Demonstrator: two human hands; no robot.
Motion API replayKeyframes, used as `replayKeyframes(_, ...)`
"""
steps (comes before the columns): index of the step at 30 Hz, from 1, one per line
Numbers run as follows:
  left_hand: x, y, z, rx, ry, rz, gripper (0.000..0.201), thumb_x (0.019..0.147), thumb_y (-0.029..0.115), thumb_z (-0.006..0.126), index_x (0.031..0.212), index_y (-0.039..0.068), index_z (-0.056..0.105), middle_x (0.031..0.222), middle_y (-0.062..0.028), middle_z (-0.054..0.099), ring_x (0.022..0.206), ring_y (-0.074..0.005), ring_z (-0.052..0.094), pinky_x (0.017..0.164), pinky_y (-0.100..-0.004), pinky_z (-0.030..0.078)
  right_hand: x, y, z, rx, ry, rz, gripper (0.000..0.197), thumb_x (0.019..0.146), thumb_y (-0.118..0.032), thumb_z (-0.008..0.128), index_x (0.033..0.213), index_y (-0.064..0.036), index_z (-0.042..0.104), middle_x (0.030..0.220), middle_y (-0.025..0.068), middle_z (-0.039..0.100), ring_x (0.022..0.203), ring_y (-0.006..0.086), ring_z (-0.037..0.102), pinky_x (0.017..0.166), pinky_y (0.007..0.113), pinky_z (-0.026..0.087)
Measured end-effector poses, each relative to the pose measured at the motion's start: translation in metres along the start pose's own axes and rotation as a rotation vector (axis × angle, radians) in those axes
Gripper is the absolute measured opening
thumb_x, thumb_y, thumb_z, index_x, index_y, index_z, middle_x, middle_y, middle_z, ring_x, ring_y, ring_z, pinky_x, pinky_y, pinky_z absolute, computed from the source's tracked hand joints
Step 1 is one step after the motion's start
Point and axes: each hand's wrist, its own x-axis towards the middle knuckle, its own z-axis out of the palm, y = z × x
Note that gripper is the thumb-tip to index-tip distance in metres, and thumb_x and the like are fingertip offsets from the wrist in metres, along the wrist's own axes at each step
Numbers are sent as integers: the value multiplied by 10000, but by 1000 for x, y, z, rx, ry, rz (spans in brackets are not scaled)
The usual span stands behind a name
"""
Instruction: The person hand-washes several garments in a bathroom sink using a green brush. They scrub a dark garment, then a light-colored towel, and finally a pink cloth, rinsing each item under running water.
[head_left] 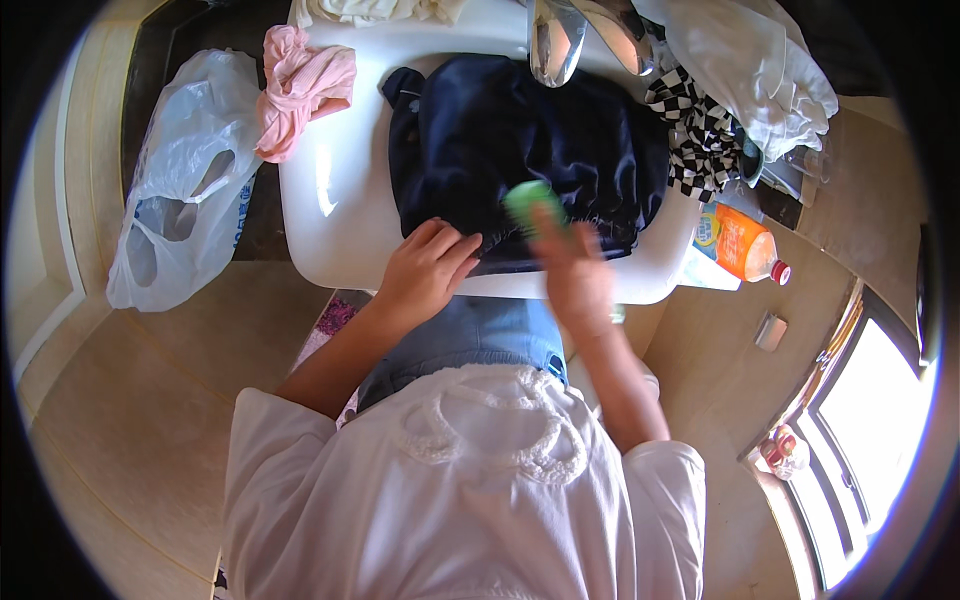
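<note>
A dark navy garment with a gathered waistband lies spread across the white washbasin. My left hand presses down on the near left part of its waistband, with bent fingers gripping the cloth. Over the waistband, to the right, my right hand is closed around a green scrub brush. Motion smears both the hand and the brush, so the bristles cannot be made out.
A pink cloth hangs over the basin's left rim beside a white plastic bag. The metal faucet juts in at the back. On the right are a checkered cloth, white fabric and an orange bottle with a red cap.
</note>
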Motion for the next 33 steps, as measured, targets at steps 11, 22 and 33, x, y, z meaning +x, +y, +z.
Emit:
replayKeyframes(11, -5, -4, 0, 8, 26, 63, 229, 776, 67, 745, 997, 20, 708, 933, -59, 610, 917, -261, 596, 780, -365, 535, -13, 56, -15, -221, -22, 248, 464, 968, -252, 528, 1426, -277, 463, 997, 148, 534, 758, 332, 665, 577, 447, 566)
replayKeyframes(22, -4, -5, 2, -14, 54, 60, 200, 773, 61, 745, 967, 33, 706, 924, -63, 610, 912, -267, 601, 772, -368, 533, -17, 88, -20, -377, -19, 317, 458, 967, -232, 539, 1419, -271, 476, 985, 141, 542, 760, 328, 663, 536, 451, 550)
replayKeyframes(33, 2, -3, 4, 87, 68, 42, 234, 725, 141, 783, 910, 45, 677, 868, -77, 570, 918, -289, 589, 830, -418, 517, -9, 88, -13, -382, -56, 282, 497, 970, -265, 530, 1452, -299, 412, 1081, 147, 561, 787, 322, 664, 540, 441, 550)
